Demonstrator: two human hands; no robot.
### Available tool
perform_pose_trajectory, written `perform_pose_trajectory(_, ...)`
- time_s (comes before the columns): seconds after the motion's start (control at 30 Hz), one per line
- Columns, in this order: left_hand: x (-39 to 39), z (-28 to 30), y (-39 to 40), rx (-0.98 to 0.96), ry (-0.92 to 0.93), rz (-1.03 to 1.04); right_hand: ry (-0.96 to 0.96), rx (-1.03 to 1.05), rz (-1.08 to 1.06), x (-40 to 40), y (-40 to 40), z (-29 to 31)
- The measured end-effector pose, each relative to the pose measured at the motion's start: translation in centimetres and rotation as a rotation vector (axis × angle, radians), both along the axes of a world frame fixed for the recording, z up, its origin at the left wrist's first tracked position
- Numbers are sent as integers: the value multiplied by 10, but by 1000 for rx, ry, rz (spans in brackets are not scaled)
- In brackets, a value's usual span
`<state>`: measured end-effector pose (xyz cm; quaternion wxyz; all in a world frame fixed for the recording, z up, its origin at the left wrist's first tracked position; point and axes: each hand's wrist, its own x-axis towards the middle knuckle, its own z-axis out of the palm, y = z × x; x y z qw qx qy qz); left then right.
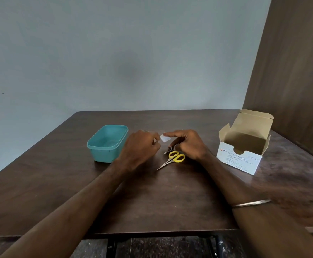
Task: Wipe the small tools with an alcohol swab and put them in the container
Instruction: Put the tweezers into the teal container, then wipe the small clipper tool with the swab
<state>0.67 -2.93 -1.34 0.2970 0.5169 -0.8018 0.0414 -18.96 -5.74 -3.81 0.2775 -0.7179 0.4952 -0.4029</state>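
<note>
Left of the fingers, the teal container [107, 143] sits open on the surface [59, 183], ready for cleaned tools. Both the left hand [140, 146] and right hand [188, 144] pinch a small white swab [165, 139] between them — probably unfolding it — while the yellow-handled scissors [174, 158] and a metal tool, possibly a nail clipper [171, 148], lie just beneath the right fingers; the opened alcohol swab box [243, 146] stands well right.

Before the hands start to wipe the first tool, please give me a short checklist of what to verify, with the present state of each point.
1. Swab held between both hands: ok.
2. Swab fully out of its wrapper: cannot tell.
3. Scissors on the table, within reach: ok.
4. Second metal tool under the right hand: partly hidden, cannot tell its kind.
5. Teal container open, beside the left hand: ok.
6. Swab box open: ok.
</note>
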Motion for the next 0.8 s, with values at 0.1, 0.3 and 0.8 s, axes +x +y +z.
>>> perform_pose_trajectory(0.1, 2, -7, -3, 26, 75, -9, -12, 4, 4, 1, 0, 0)
perform_pose_trajectory(0.3, 5, -16, -9, 72, 224, -2, -141, 4, 7, 5, 1, 3)
perform_pose_trajectory(0.8, -3, -7, 6, 501, 1165, -121, -624, 89, 123, 24, 10, 17)
